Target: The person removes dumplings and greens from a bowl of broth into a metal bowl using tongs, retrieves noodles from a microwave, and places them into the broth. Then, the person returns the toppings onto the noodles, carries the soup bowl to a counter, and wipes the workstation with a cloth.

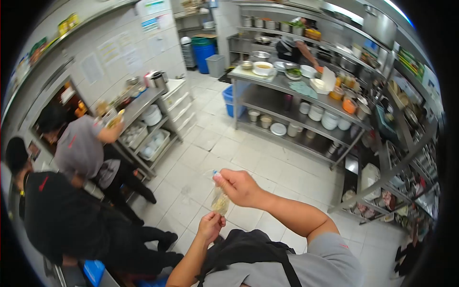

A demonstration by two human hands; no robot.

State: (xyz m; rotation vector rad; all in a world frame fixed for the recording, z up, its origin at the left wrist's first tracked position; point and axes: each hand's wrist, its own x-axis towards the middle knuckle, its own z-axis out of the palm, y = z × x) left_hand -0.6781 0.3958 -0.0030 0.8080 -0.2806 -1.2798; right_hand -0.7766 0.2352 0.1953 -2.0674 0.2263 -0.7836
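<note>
A small clear plastic bag with pale yellowish bits inside hangs upright in front of my body, over the tiled floor. My right hand is closed in a fist round the bag's gathered top. A little blue piece shows by the thumb, too small to name. Lower down, my left hand pinches the bag's bottom edge between thumb and fingers. Part of the bag's upper end is hidden behind my right fingers.
Two people stand close on my left, one in black, one in a grey shirt at a side counter. Ahead is a steel table with bowls and containers; another person works behind it. Metal shelving lines the right.
</note>
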